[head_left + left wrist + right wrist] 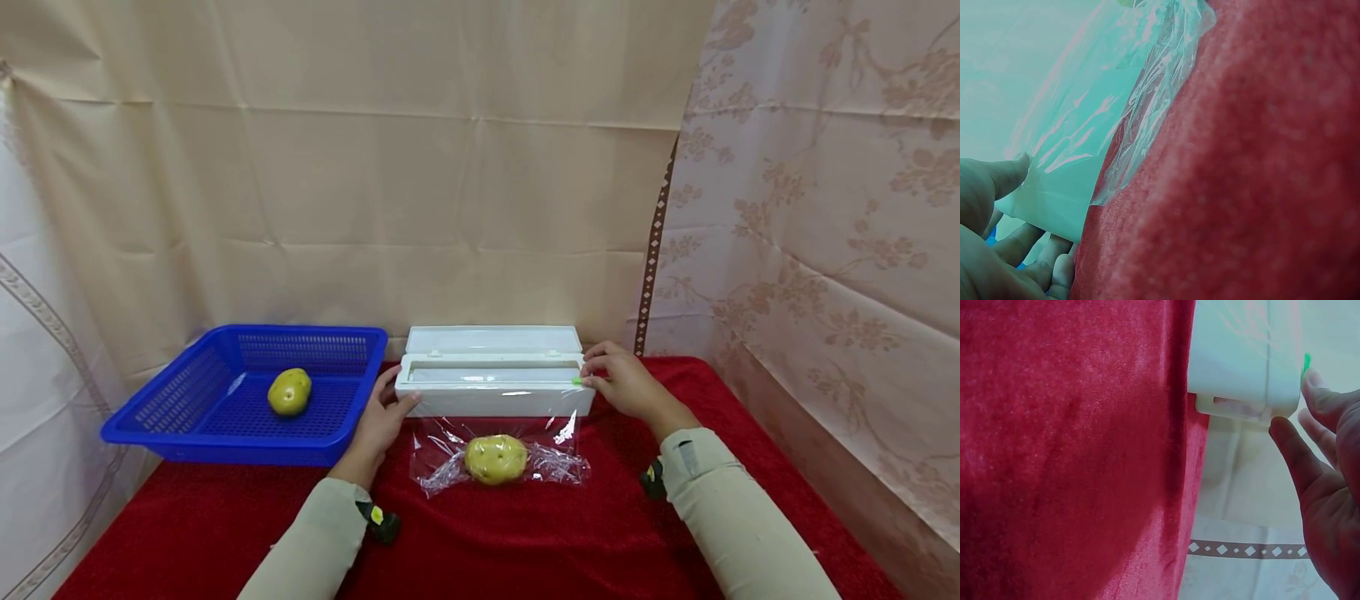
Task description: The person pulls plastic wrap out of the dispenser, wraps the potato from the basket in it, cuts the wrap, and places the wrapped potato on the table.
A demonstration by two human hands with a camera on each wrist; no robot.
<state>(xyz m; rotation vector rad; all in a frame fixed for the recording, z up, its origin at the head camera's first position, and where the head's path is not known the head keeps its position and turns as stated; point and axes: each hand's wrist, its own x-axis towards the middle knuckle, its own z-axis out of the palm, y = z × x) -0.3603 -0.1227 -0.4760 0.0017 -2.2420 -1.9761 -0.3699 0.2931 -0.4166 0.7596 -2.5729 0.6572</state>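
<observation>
A white cling film dispenser (491, 400) stands on the table, its lid (493, 340) raised at the back. My left hand (381, 421) holds its left end, thumb on the front in the left wrist view. At the right end, my right hand (626, 383) has its fingertips at a small green cutter slider (577, 381); the right wrist view shows one fingertip against the slider (1307, 362) and another at the box's end. Clear cling film (558, 462) runs from the dispenser's front over and around a potato (496, 459), its sides bunched up.
A blue plastic basket (255, 450) stands to the left, with a second potato (289, 392) in it. Red cloth (525, 542) covers the table. A beige curtain (450, 208) hangs behind, and a flowered one (840, 250) is at the right.
</observation>
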